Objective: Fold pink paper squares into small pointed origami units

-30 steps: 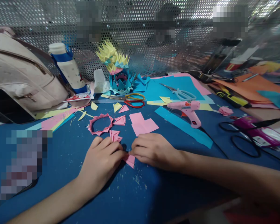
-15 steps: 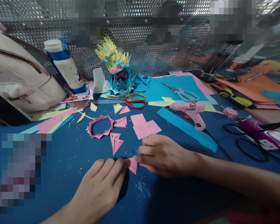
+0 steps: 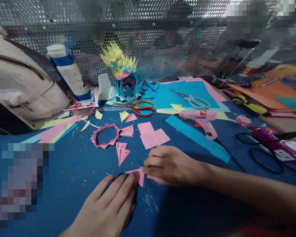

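Left hand (image 3: 111, 200), fingers outstretched, touched a creased pink paper (image 3: 139, 176); the right hand (image 3: 171, 166) pinched its edge. Nearby lay a spiky, round paper ring (image 3: 105, 145).

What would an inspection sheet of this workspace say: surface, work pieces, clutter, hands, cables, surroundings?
Surface: blue tabletop, specked with pale bits.
Work pieces: small folded pink paper; pink ring and flat pink sheets beyond.
Clutter: red-and-yellow-handled scissors, light-blue scissors, pink glue gun.
Hands: left hand and right hand, both at the folded pink paper.
Cables: black cord from the glue gun; looped cable by purple device.
Surroundings: perforated metal screen, backpack, bottle.
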Demonstrator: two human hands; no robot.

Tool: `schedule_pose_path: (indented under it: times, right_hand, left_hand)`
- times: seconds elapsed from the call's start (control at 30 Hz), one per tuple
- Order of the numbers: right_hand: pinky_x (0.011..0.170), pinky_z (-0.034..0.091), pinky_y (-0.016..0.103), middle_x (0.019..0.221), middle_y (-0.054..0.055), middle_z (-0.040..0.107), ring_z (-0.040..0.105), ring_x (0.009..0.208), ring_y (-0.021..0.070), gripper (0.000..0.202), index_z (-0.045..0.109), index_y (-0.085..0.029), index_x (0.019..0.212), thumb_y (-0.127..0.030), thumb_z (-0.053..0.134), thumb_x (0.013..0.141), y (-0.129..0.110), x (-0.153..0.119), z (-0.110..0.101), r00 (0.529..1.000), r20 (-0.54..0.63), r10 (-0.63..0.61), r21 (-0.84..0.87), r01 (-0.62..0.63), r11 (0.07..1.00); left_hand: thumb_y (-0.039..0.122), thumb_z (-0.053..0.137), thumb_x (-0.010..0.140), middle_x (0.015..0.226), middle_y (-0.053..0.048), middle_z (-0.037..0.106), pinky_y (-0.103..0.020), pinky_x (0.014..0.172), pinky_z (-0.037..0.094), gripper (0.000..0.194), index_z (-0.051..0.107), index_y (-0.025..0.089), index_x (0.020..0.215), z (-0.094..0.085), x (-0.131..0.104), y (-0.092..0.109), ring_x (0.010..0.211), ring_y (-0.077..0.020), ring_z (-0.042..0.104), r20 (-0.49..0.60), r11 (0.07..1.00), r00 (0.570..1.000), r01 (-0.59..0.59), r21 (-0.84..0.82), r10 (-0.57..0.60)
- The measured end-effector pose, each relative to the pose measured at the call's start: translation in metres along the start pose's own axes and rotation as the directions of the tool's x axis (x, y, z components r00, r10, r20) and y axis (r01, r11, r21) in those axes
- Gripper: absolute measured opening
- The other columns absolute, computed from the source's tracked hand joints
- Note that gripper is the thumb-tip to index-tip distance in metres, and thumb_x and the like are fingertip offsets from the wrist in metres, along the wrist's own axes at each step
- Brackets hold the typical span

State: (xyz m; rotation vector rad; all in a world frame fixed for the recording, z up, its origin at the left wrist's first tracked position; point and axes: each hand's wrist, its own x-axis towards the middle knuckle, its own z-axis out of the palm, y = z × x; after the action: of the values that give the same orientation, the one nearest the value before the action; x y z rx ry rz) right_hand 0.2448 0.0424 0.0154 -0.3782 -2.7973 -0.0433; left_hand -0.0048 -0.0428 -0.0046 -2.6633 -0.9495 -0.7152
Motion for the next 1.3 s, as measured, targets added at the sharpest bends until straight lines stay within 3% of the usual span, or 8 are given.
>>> schedule_pose_path:
  times: [0.13, 0.37, 0.5, 0.77, 0.97, 1.1, 1.2, 1.3]
  right_hand:
    - [0.083, 0.043, 0.033, 0.091, 0.002, 0.066, 0.055, 0.084, 0.0173, 0.022, 0.066, -0.021, 0.1, -0.028, 0.045, 0.103, 0.001, -0.001, -0.004, 1.0, 0.014, 0.013, 0.009, -0.013, 1.0]
    - [0.081, 0.043, 0.034, 0.09, 0.003, 0.064, 0.051, 0.083, 0.0173, 0.021, 0.066, -0.019, 0.098, -0.027, 0.047, 0.103, 0.001, 0.001, -0.009, 0.999, 0.044, 0.012, 0.023, -0.013, 1.0]
    - [0.072, 0.041, 0.032, 0.087, 0.003, 0.064, 0.049, 0.079, 0.0171, 0.024, 0.067, -0.018, 0.091, -0.026, 0.047, 0.102, 0.003, 0.003, -0.006, 0.996, 0.082, 0.03, 0.066, -0.036, 0.997]
    - [0.074, 0.042, 0.028, 0.088, 0.005, 0.066, 0.053, 0.082, 0.0157, 0.026, 0.066, -0.016, 0.087, -0.024, 0.046, 0.101, 0.009, 0.004, 0.003, 0.998, -0.019, 0.054, 0.225, -0.048, 0.973]
    - [0.074, 0.043, 0.028, 0.093, 0.005, 0.069, 0.057, 0.084, 0.0155, 0.024, 0.065, -0.016, 0.097, -0.025, 0.044, 0.102, -0.004, 0.004, -0.004, 0.994, -0.094, 0.051, 0.131, -0.039, 0.991]
    - [0.074, 0.043, 0.029, 0.09, 0.005, 0.071, 0.06, 0.082, 0.0164, 0.025, 0.066, -0.018, 0.092, -0.028, 0.045, 0.101, 0.002, 0.002, -0.007, 0.961, -0.161, 0.225, 0.108, -0.209, 0.972]
    - [0.082, 0.045, 0.03, 0.105, 0.007, 0.07, 0.062, 0.097, 0.0189, 0.019, 0.064, -0.02, 0.105, -0.025, 0.048, 0.098, 0.023, -0.004, -0.006, 0.866, -0.12, 0.485, 0.198, -0.458, 0.867]
    - [0.087, 0.047, 0.034, 0.112, 0.008, 0.067, 0.06, 0.103, 0.021, 0.019, 0.061, -0.02, 0.109, -0.022, 0.051, 0.094, 0.046, -0.012, -0.005, 0.841, -0.056, 0.538, 0.212, -0.517, 0.829]
  left_hand:
    - [0.029, 0.039, 0.105, 0.133, -0.01, 0.065, -0.039, 0.109, 0.036, 0.035, 0.068, 0.014, 0.116, 0.001, 0.0, -0.001, 0.126, -0.0232, 0.057, 0.06, 1.0, 0.998, -0.014, -0.005, 0.015]
    - [0.029, 0.039, 0.105, 0.123, -0.012, 0.07, -0.043, 0.104, 0.043, 0.034, 0.067, 0.016, 0.118, -0.001, -0.004, 0.002, 0.116, -0.0268, 0.064, 0.08, 0.995, 0.997, -0.011, 0.096, 0.004]
    - [0.03, 0.039, 0.104, 0.121, -0.013, 0.071, -0.045, 0.103, 0.044, 0.035, 0.068, 0.015, 0.118, -0.005, -0.001, 0.0, 0.112, -0.0291, 0.065, 0.106, 0.999, 0.994, -0.016, 0.052, 0.01]
    - [0.016, 0.042, 0.1, 0.113, -0.011, 0.07, -0.052, 0.108, 0.04, 0.03, 0.067, 0.015, 0.117, -0.01, 0.009, -0.016, 0.107, -0.0272, 0.063, 0.152, 0.995, 0.984, -0.091, -0.037, 0.096]
    - [0.007, 0.04, 0.101, 0.098, -0.008, 0.071, -0.049, 0.105, 0.041, 0.029, 0.067, 0.012, 0.112, -0.008, 0.018, -0.021, 0.093, -0.0221, 0.065, 0.106, 0.981, 0.979, -0.184, 0.069, 0.176]
    - [0.006, 0.042, 0.1, 0.081, -0.006, 0.069, -0.046, 0.095, 0.046, 0.026, 0.068, 0.01, 0.099, -0.002, 0.03, -0.02, 0.073, -0.0195, 0.061, 0.044, 0.96, 0.969, -0.247, 0.135, 0.243]
    - [0.005, 0.044, 0.099, 0.072, -0.004, 0.065, -0.042, 0.089, 0.048, 0.026, 0.068, 0.011, 0.09, 0.005, 0.039, -0.016, 0.068, -0.0189, 0.058, 0.037, 0.95, 0.964, -0.264, 0.166, 0.262]
    - [0.005, 0.044, 0.098, 0.072, -0.003, 0.062, -0.041, 0.085, 0.047, 0.026, 0.066, 0.013, 0.087, 0.013, 0.048, -0.014, 0.07, -0.0197, 0.058, 0.059, 0.959, 0.974, -0.226, 0.171, 0.219]
